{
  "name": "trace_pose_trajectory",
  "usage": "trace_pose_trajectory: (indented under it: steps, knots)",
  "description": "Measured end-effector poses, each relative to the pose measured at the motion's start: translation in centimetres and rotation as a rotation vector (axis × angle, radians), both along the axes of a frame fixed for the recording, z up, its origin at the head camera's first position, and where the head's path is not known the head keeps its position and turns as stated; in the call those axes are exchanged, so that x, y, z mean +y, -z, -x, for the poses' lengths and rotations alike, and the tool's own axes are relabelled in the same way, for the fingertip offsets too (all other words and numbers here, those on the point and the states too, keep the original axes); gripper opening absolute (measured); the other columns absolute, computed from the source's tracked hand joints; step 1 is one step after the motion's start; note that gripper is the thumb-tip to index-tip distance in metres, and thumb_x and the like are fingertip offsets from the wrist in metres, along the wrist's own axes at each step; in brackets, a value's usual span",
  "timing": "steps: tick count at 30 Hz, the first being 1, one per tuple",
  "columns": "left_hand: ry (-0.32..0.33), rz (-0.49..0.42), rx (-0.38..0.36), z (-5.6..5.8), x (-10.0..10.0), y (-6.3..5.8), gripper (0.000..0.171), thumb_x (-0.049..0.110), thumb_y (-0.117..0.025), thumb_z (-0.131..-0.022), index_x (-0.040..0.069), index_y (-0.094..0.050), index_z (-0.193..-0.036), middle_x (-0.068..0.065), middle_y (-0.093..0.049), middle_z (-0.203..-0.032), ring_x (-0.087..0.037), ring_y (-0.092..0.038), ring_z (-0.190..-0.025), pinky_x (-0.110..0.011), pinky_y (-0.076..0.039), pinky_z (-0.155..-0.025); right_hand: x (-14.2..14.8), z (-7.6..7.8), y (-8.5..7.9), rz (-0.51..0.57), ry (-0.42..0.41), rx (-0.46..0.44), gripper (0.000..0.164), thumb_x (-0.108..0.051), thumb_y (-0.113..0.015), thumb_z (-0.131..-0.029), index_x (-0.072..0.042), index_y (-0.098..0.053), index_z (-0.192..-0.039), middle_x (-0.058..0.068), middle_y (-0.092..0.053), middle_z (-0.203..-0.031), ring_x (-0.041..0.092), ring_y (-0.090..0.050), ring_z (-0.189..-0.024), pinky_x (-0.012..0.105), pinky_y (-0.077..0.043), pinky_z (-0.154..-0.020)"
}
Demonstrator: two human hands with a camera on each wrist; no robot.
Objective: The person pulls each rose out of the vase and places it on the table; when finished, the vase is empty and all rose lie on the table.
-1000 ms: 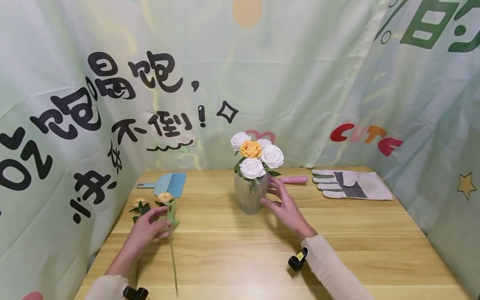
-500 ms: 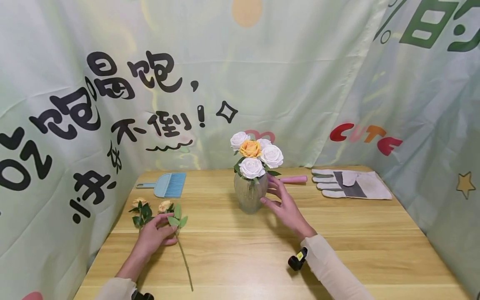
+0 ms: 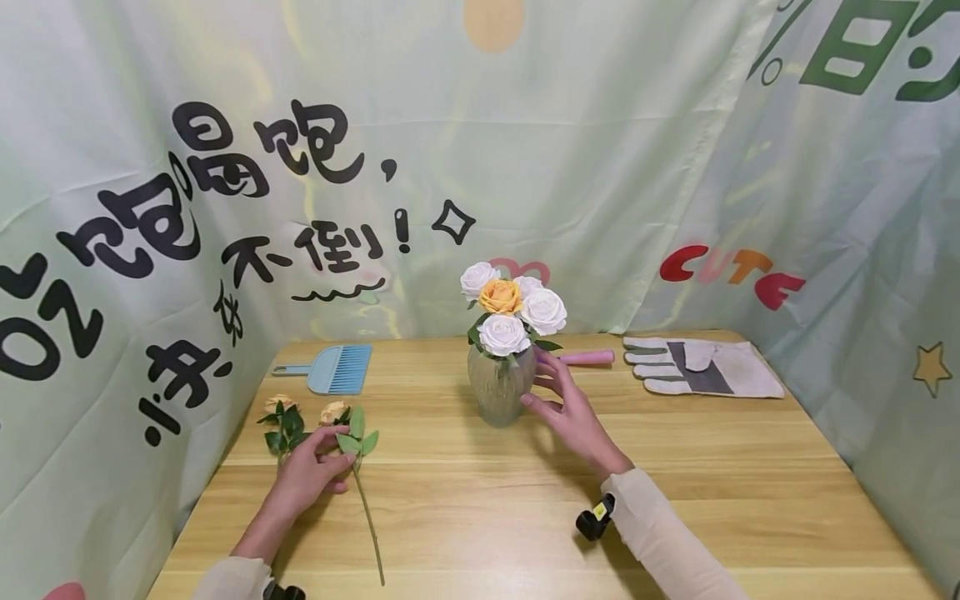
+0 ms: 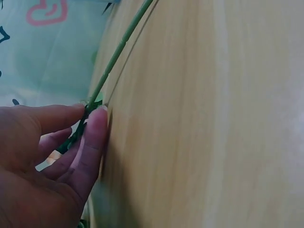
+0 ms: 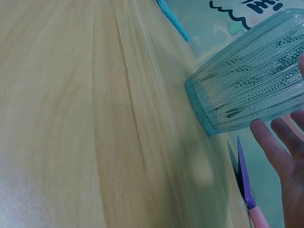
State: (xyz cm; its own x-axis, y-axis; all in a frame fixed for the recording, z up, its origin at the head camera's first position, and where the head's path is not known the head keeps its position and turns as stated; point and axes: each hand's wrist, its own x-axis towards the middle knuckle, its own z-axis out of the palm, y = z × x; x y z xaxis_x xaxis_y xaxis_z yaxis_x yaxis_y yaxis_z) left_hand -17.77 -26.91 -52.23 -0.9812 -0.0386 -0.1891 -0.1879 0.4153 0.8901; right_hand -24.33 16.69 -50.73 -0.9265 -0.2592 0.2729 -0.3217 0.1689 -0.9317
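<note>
My left hand [image 3: 311, 471] pinches the green stem [image 4: 116, 61] of a pale orange rose [image 3: 333, 412] between thumb and fingertips. Its bloom points away and the bare stem runs toward the table's front. A second pale orange rose [image 3: 281, 408] lies just left of that hand, its stem hidden. My right hand [image 3: 570, 417] is at the right side of a ribbed glass vase [image 3: 497, 396], its fingers nearly straight and touching the glass. The vase stands upright, holding several white roses [image 3: 504, 335] and one orange rose [image 3: 500, 297].
A blue dustpan and brush [image 3: 330, 371] lie at the back left. Behind the vase lies a tool with a pink handle [image 3: 592, 358] and a purple blade [image 5: 241, 166]. A grey and white work glove [image 3: 705, 367] lies at the back right. Printed cloth hangs around the table.
My left hand has moved slightly right and nearer the front with the rose, and its stem end has swung right. My right hand has stayed against the vase.
</note>
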Motion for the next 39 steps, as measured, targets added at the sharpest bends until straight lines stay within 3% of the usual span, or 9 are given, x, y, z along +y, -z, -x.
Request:
trace_pose_trajectory:
  steps: [9,15,21,28,33,39]
  knots:
    - [0.002,0.05,-0.01,-0.6,-1.1,-0.7,0.059,0.011,-0.075,-0.103,0.006,-0.052,-0.157,-0.03,-0.049,-0.16,-0.022,-0.073,-0.097,-0.034,-0.07,-0.071,-0.1,0.0,0.2,0.003,-0.001,-0.002,0.077,-0.017,-0.072,-0.107,-0.039,-0.032,-0.169,0.014,-0.049,-0.165,0.041,-0.054,-0.146,0.048,-0.059,-0.112]
    - [-0.011,0.091,0.001,-0.8,-1.8,-2.3,0.051,0.016,-0.073,-0.106,0.006,-0.054,-0.153,-0.026,-0.05,-0.16,-0.025,-0.078,-0.084,-0.032,-0.069,-0.072,-0.1,0.0,0.2,-0.001,0.003,-0.004,0.077,-0.018,-0.072,-0.108,-0.04,-0.032,-0.169,0.013,-0.049,-0.166,0.04,-0.054,-0.147,0.041,-0.06,-0.111]
    - [-0.057,0.145,0.133,-0.3,-1.7,-4.3,0.043,0.022,-0.072,-0.108,0.008,-0.061,-0.147,-0.024,-0.073,-0.13,-0.027,-0.082,-0.08,-0.028,-0.068,-0.081,0.0,0.0,0.1,0.01,-0.004,-0.01,0.077,-0.017,-0.072,-0.108,-0.039,-0.031,-0.17,0.014,-0.048,-0.166,0.041,-0.053,-0.147,0.036,-0.06,-0.109]
    - [-0.043,0.147,0.338,1.3,0.2,-6.1,0.033,0.027,-0.074,-0.107,0.011,-0.07,-0.136,-0.011,-0.07,-0.137,-0.003,-0.072,-0.104,-0.019,-0.063,-0.085,0.0,0.0,0.1,0.016,-0.003,-0.015,0.077,-0.017,-0.071,-0.108,-0.039,-0.032,-0.17,0.014,-0.047,-0.167,0.041,-0.053,-0.147,0.033,-0.06,-0.108]
    - [0.017,0.073,0.454,2.6,2.6,-6.8,0.028,0.025,-0.073,-0.107,0.011,-0.072,-0.132,-0.009,-0.071,-0.133,0.005,-0.067,-0.109,-0.008,-0.055,-0.094,0.0,-0.1,0.1,0.015,-0.004,-0.02,0.078,-0.017,-0.072,-0.107,-0.039,-0.031,-0.169,0.014,-0.047,-0.167,0.041,-0.053,-0.147,0.033,-0.061,-0.108]
    - [0.126,-0.047,0.548,3.9,6.9,-7.8,0.02,0.013,-0.075,-0.105,0.008,-0.074,-0.124,-0.01,-0.072,-0.13,-0.006,-0.068,-0.116,-0.017,-0.06,-0.099,0.0,0.1,0.0,0.018,-0.002,-0.012,0.079,-0.016,-0.073,-0.106,-0.038,-0.032,-0.17,0.014,-0.047,-0.167,0.041,-0.053,-0.147,0.034,-0.061,-0.108]
